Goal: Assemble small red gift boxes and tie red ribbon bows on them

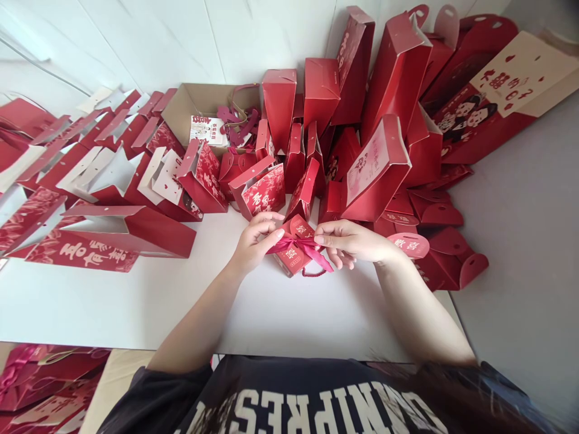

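Observation:
A small red gift box point(289, 260) with white characters rests on the white table in front of me. A magenta ribbon point(296, 242) crosses its top in a bow. My left hand point(257, 241) pinches the bow's left loop between thumb and forefinger. On the other side, my right hand point(348, 239) grips the ribbon's right part with thumb and index finger, the other fingers curled below. One ribbon tail hangs over the box's right side. A dark red twisted cord point(314, 273) lies at the box's lower right edge.
Rows of open red gift bags point(129, 223) cover the table's left. Tall red boxes point(280, 102) stand along the back wall, beside an open cardboard box point(183, 114) with cards and ribbons. More folded boxes point(452, 256) pile up on the right, near a grey wall point(520, 241).

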The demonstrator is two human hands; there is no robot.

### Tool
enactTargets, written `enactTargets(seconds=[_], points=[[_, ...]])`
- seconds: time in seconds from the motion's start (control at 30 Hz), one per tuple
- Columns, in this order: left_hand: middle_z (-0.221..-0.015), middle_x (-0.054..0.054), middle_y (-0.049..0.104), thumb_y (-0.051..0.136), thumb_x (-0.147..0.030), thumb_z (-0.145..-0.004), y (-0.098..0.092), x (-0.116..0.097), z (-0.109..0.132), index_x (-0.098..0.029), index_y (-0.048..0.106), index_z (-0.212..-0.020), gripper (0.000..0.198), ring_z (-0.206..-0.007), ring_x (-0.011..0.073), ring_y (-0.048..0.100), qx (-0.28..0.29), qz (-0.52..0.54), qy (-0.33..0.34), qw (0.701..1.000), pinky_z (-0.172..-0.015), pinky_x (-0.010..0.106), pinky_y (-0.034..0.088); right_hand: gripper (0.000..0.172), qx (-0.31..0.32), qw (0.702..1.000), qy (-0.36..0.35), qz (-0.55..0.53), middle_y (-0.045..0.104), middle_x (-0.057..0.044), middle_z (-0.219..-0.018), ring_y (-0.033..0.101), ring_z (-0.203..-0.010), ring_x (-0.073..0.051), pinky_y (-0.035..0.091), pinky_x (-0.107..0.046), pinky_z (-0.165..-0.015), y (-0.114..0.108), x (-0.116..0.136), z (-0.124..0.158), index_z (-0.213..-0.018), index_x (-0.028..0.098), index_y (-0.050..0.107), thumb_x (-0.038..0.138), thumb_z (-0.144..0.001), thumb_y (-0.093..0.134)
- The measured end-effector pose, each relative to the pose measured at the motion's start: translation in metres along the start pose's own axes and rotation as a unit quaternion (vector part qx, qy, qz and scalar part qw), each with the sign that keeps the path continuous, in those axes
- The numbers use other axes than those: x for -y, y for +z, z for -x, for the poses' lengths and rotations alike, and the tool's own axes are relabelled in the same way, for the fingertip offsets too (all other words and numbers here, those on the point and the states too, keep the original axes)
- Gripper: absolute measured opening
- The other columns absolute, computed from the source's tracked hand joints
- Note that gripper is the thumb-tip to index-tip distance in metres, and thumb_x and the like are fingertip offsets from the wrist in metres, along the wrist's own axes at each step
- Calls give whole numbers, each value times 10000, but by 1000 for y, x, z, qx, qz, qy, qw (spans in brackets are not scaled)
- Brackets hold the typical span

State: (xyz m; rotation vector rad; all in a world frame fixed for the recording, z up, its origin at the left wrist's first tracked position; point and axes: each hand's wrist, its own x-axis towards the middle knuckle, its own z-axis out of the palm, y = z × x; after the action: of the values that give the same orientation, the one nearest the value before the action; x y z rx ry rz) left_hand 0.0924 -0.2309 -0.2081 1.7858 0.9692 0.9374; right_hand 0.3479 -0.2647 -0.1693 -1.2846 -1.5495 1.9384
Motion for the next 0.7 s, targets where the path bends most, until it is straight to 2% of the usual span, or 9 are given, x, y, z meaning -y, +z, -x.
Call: enactTargets(seconds=[0.33, 0.7], points=[[-1218, 94, 595, 636, -370, -889, -2, 5, -2, -190, 480, -656, 334, -1211, 249, 558, 51, 17, 1, 999, -1088, 426, 410, 353, 1, 1000, 6, 0, 576, 74, -461, 450, -331, -65, 339, -160, -329, 1, -4, -4, -846, 203, 526, 540, -919, 600], [-1226, 82, 595, 635, -296, -880, -6, 5, -1, -189, 503, -670, 270, -1195, 238, 552, 60, -9, 24, 998, -1069, 411, 411, 349, 11, 1000, -22, 18, 468, 101, -447, 326, -332, -46, 243, -169, -325, -1, -7, -5, -818, 201, 498, 515, -949, 575]])
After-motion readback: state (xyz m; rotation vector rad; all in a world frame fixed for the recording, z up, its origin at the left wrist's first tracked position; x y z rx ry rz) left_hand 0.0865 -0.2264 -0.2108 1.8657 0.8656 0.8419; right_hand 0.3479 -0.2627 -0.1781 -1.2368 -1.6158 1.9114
